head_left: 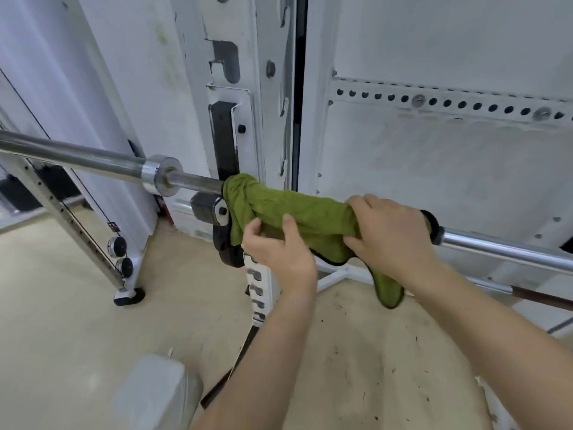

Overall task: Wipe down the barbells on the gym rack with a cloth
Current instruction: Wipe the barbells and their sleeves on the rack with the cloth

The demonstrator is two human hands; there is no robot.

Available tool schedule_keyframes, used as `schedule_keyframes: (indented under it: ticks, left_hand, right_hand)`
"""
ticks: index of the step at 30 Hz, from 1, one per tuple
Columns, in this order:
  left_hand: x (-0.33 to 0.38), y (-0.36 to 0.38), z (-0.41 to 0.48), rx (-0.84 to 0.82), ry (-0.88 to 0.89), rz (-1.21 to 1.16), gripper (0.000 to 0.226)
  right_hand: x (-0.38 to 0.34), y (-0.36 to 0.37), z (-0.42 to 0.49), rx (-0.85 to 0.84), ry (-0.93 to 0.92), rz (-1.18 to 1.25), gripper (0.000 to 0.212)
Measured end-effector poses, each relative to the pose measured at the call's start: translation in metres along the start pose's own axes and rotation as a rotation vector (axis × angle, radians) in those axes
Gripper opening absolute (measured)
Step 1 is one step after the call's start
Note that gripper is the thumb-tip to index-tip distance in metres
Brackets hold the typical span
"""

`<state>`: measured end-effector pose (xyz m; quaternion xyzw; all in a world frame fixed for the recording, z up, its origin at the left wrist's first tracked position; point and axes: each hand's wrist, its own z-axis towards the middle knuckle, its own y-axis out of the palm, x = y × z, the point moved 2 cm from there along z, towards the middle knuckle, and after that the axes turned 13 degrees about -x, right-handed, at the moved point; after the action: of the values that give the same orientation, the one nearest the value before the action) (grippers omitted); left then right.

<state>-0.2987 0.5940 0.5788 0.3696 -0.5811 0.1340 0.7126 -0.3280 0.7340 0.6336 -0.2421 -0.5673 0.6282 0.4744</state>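
Note:
A chrome barbell (77,158) runs from the left edge across the white rack upright (235,88) and on to the right edge. A green cloth (304,212) with a dark hem is wrapped over the bar's middle stretch, just right of the black hook (223,141) that carries the bar. My right hand (390,231) grips the cloth around the bar at the cloth's right end. My left hand (276,246) pinches the cloth's lower edge from below, near the hook. A loose corner of the cloth hangs down under my right wrist. The bar under the cloth is hidden.
The bar's collar (162,175) sits left of the upright. A second, lower bar (542,297) lies at the right. A slanted rack leg with holes (62,212) and a black foot stands on the beige floor at left. A white wall panel with a perforated strip (449,102) is behind.

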Motion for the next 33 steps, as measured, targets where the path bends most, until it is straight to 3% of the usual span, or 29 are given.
schedule_keyframes:
  ticks: [2, 5, 10, 20, 27, 30, 33]
  left_hand:
    - [0.007, 0.004, 0.016, -0.045, -0.354, -0.407, 0.033]
    - [0.031, 0.008, 0.05, -0.147, -0.445, -0.71, 0.049]
    - [0.044, 0.02, 0.044, -0.131, -0.46, -0.688, 0.055]
    - [0.014, 0.087, -0.045, -0.255, -0.622, -0.696, 0.082]
    - [0.006, 0.128, -0.114, -0.325, -0.749, -0.658, 0.069]
    - [0.013, 0.104, -0.102, -0.388, -0.72, -0.552, 0.055]
    - [0.033, 0.053, -0.057, -0.287, -0.591, -0.541, 0.039]
  right_hand:
    - [-0.005, -0.006, 0.006, 0.004, -0.038, 0.001, 0.044]
    - [-0.027, -0.009, 0.03, 0.013, -0.152, 0.002, 0.048]
    - [-0.052, -0.01, 0.051, -0.006, -0.251, 0.018, 0.037]
    - [0.04, 0.005, -0.026, -0.047, -0.107, -0.038, 0.03]
    - [0.097, 0.01, -0.075, -0.017, 0.018, 0.034, 0.043]
    - [0.075, 0.006, -0.057, 0.007, 0.016, 0.092, 0.038]
    - [0.018, -0.004, -0.016, 0.051, -0.056, 0.091, 0.039]
